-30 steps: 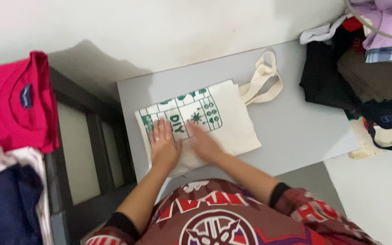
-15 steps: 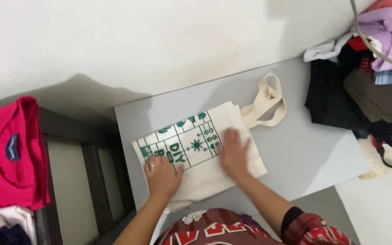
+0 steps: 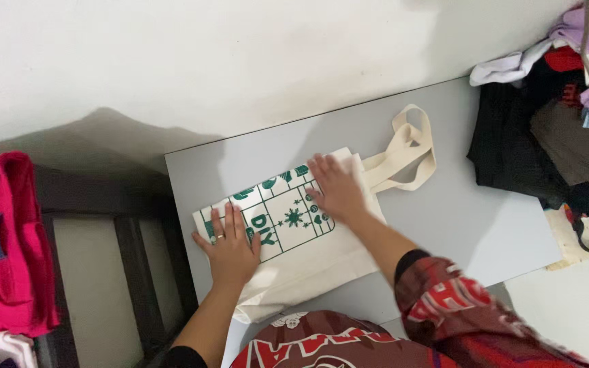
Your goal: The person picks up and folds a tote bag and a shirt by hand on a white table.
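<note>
A cream tote bag [image 3: 308, 255] with a green printed grid lies flat on a grey table [image 3: 458, 211]. Its two cream handles [image 3: 410, 153] stick out toward the back right. My left hand [image 3: 230, 249] presses flat on the bag's left end, fingers spread, a ring on one finger. My right hand [image 3: 335, 187] lies flat on the bag's far right corner, near where the handles begin. Neither hand grips anything.
A heap of dark and coloured clothes [image 3: 553, 129] fills the table's right end. To the left, a pink shirt [image 3: 1, 245] lies beside a dark slatted frame [image 3: 124, 266]. A white wall [image 3: 240, 61] runs behind the table.
My right hand has slid from the bag's middle up to its far right corner. My left hand stayed on the left end, its fingers now spread flat.
</note>
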